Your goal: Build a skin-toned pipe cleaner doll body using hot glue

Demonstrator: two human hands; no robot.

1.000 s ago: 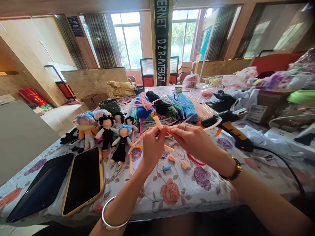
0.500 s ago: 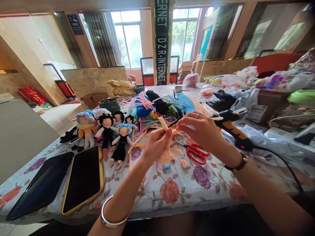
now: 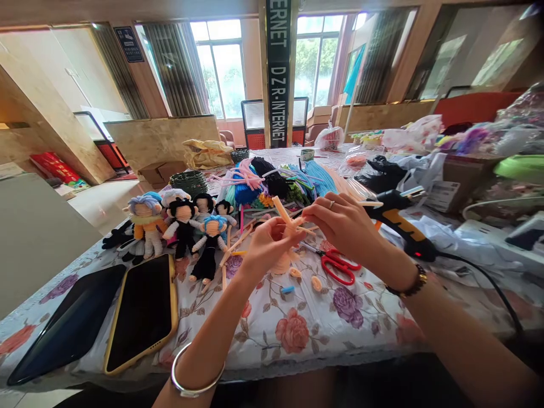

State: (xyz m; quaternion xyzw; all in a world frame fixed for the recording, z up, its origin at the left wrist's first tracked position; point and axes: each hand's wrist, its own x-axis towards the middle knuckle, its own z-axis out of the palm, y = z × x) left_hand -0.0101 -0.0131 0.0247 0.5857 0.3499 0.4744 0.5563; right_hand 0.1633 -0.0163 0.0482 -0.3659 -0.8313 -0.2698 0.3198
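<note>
Near the middle of the table, my left hand [image 3: 268,247] is closed on a peach fuzzy piece [image 3: 282,209], whose thick end sticks up above the fingers. My right hand [image 3: 340,224] pinches the right side of the same piece, close to the left fingertips. A thin pale stick shows above the back of my right hand. Small peach coils [image 3: 316,283] and a short blue piece [image 3: 288,289] lie on the cloth below. Red-handled scissors [image 3: 340,267] rest under my right hand, and a glue gun [image 3: 402,224] stands to its right.
Several crocheted-looking dolls [image 3: 183,218] are at the left, behind a yellow-cased tablet [image 3: 142,311] and a dark glossy panel [image 3: 68,323]. Colourful fuzzy stems [image 3: 276,180] are heaped behind my hands. Bags and a cardboard box [image 3: 461,178] fill the right side. The gun's cable runs right.
My left fingers have shifted their grip and turned the peach piece. My right hand has moved slightly left, its fingers now closer together on it.
</note>
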